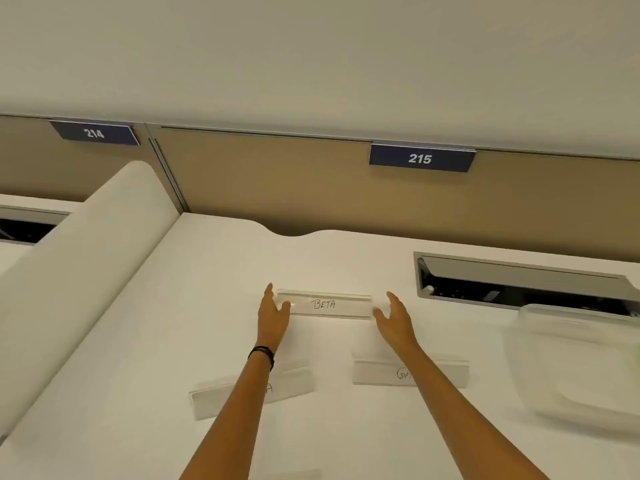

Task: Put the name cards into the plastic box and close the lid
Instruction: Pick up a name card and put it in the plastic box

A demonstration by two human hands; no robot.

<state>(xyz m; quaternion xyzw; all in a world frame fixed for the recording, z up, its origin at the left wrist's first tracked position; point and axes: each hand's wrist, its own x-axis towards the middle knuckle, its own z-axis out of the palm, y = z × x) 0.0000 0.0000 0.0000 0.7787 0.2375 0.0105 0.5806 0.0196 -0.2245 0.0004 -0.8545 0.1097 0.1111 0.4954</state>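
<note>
A clear name card marked BETA (325, 304) stands on the white desk (194, 306), far centre. My left hand (273, 315) is at its left end, fingers spread, thumb touching or nearly touching the card. My right hand (393, 317) is open just off its right end. Two more name cards stand nearer: one (221, 393) partly under my left forearm, another (440, 372) beginning "GA" partly under my right forearm. The clear plastic box (540, 362) sits at the right edge, blurred, with no lid on it.
A recessed cable tray with an open flap (519, 282) lies behind the box. A white divider panel (86, 244) rises at the left. Beige partitions with signs 214 (94, 133) and 215 (420, 158) close the back.
</note>
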